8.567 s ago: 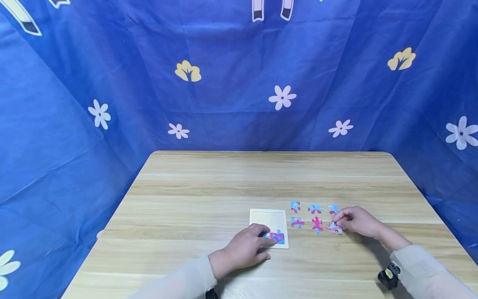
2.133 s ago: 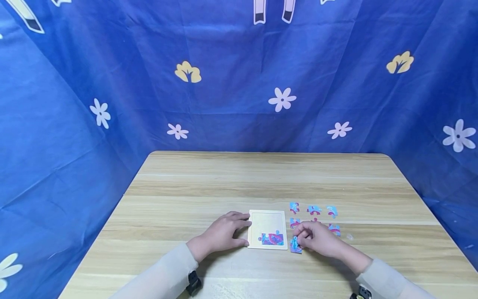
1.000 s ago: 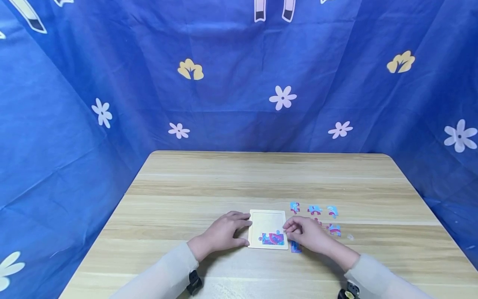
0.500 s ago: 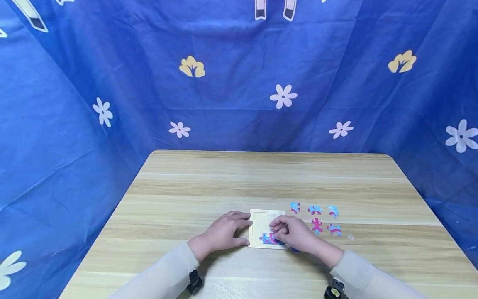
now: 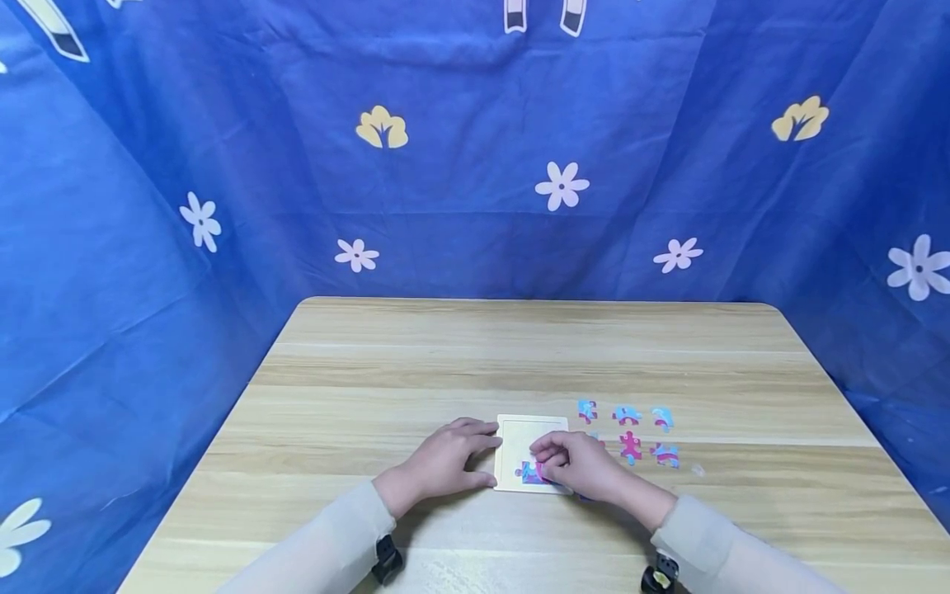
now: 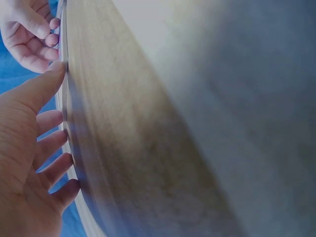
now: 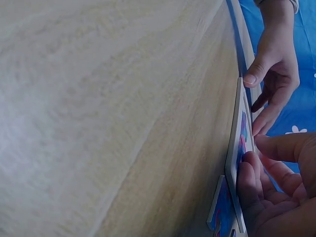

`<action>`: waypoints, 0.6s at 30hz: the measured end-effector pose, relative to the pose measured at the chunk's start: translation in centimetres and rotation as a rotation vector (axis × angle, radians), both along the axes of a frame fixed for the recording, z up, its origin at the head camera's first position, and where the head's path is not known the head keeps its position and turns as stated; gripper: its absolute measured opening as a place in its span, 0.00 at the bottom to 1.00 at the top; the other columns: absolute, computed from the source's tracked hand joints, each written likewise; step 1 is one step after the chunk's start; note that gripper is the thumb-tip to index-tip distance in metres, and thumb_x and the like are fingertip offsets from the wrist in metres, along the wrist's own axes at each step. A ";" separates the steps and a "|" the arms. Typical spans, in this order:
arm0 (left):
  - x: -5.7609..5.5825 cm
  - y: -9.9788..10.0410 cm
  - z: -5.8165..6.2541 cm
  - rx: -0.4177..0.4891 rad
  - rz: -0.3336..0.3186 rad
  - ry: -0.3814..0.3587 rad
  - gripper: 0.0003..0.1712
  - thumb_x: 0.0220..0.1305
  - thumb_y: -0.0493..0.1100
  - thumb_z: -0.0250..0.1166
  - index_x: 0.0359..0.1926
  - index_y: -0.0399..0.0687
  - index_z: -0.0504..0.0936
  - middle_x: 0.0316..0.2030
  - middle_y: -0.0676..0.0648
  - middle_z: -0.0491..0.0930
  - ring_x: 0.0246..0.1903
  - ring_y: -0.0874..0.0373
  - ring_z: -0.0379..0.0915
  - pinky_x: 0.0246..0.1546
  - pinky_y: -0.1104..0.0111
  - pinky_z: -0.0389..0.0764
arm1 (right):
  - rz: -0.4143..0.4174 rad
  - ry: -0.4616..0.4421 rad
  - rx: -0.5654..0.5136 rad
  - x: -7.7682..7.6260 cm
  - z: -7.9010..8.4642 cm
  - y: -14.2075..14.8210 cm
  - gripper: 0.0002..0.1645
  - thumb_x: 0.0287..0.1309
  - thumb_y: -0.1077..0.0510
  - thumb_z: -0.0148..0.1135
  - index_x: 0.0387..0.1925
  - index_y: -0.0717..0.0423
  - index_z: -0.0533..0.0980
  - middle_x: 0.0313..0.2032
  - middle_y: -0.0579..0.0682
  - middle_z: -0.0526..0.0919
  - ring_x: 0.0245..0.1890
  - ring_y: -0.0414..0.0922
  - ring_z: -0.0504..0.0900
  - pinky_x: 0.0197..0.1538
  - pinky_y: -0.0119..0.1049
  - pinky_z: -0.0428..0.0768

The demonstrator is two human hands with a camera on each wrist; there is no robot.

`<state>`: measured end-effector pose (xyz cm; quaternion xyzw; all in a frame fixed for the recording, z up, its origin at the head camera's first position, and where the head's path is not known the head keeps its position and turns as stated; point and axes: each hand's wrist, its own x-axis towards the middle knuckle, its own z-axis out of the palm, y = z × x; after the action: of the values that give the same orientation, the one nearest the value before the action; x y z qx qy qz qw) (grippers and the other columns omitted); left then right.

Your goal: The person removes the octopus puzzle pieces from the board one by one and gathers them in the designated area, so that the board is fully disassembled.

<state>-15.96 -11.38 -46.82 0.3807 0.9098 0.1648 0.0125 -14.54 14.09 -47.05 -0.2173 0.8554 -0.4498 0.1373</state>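
A square pale puzzle tray (image 5: pixel 514 441) lies on the table, with joined pink, blue and purple puzzle pieces (image 5: pixel 529 473) along its near edge. My left hand (image 5: pixel 439 459) rests its spread, nearly straight fingers against the tray's left rim; the left wrist view shows the same fingers (image 6: pixel 49 143) touching a thin edge. Over the tray, my right hand (image 5: pixel 582 468) has curled fingers and pinches at a pink puzzle piece (image 5: pixel 540 470), mostly hidden beneath the fingertips. The right wrist view shows its thumb and fingers (image 7: pixel 249 180) low at the tray's rim (image 7: pixel 233 143).
Right of the tray, loose puzzle pieces lie in rows, among them a red one (image 5: pixel 631 446) and a blue-and-red one (image 5: pixel 665 454). Another loose piece (image 7: pixel 220 207) sits close beside the tray, largely behind my right hand in the head view. A blue patterned cloth (image 5: pixel 475 165) hangs behind the table.
My right hand has moved left from the loose pieces onto the tray. Earlier, my left hand pressed on pieces inside it; now it rests at the left rim. A loose piece appeared beside the tray.
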 end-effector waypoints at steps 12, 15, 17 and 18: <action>-0.1 -0.2 0.1 0.018 -0.016 0.013 0.33 0.53 0.57 0.70 0.56 0.45 0.79 0.60 0.44 0.73 0.59 0.50 0.67 0.61 0.57 0.67 | -0.004 0.014 0.008 -0.2 0.4 -0.3 0.13 0.51 0.72 0.60 0.39 0.59 0.80 0.32 0.45 0.81 0.31 0.39 0.79 0.36 0.29 0.79; -0.2 -0.2 0.3 0.016 -0.017 0.009 0.33 0.53 0.58 0.70 0.56 0.45 0.79 0.60 0.44 0.72 0.59 0.50 0.67 0.61 0.58 0.66 | -0.002 0.019 0.021 -0.2 0.5 -0.3 0.12 0.52 0.71 0.61 0.39 0.58 0.80 0.31 0.46 0.81 0.31 0.39 0.79 0.36 0.30 0.79; -0.2 -0.2 0.4 0.015 -0.015 0.003 0.34 0.52 0.58 0.70 0.56 0.45 0.79 0.60 0.44 0.72 0.59 0.50 0.67 0.61 0.58 0.66 | -0.004 0.021 0.028 -0.2 0.6 -0.3 0.11 0.52 0.69 0.62 0.38 0.57 0.80 0.31 0.47 0.81 0.31 0.39 0.79 0.36 0.30 0.78; -0.2 -0.3 0.4 0.013 -0.013 -0.004 0.34 0.52 0.59 0.70 0.56 0.45 0.79 0.60 0.44 0.72 0.59 0.50 0.67 0.61 0.58 0.66 | -0.006 0.021 0.030 -0.2 0.7 -0.3 0.11 0.52 0.69 0.63 0.38 0.57 0.81 0.31 0.47 0.81 0.31 0.39 0.79 0.36 0.30 0.78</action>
<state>-16.14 -11.64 -46.41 0.3865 0.9061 0.1714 0.0127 -14.76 13.74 -46.38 -0.2173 0.8641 -0.4349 0.1303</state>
